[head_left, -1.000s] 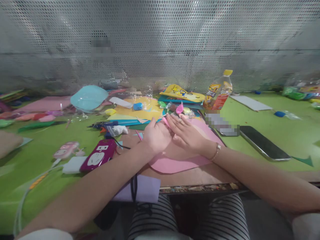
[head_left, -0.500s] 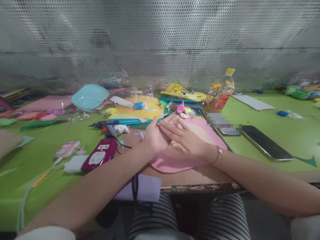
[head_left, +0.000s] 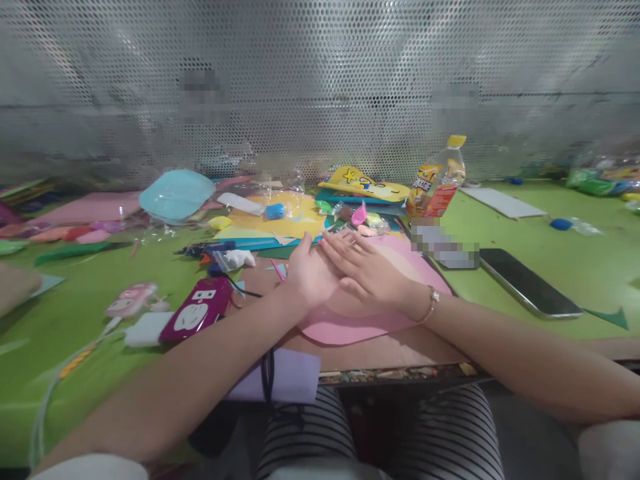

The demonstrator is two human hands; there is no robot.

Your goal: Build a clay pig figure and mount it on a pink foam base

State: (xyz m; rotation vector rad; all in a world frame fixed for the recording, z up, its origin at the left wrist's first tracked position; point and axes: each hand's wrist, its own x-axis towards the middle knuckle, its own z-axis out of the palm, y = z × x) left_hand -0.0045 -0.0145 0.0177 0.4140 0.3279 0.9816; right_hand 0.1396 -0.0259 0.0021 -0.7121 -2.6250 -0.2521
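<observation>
My left hand (head_left: 311, 273) is turned palm up with its thumb raised. Across its palm lies my right hand (head_left: 373, 270), palm down with the fingers stretched out. The two palms press together, and whatever may be between them is hidden. Both hands are just above a large pink paper shape (head_left: 345, 327) with a paler peach layer (head_left: 400, 260) on it. Beyond the fingers sit small lumps of coloured clay in clear wrap, among them a bright pink one (head_left: 359, 213) and a blue one (head_left: 275, 211).
A bottle with a yellow cap (head_left: 437, 180) stands behind a black phone (head_left: 530, 283) on the right. To the left lie a magenta device (head_left: 197, 310), a white cable (head_left: 47, 400) and a light blue dish-like shape (head_left: 177, 195). A perforated metal panel (head_left: 320, 80) rises behind the green table (head_left: 600, 267).
My right hand has slid slightly over the left palm, and its fingers lie closer together now. The whole view has shifted a little; the things on the table stay in place.
</observation>
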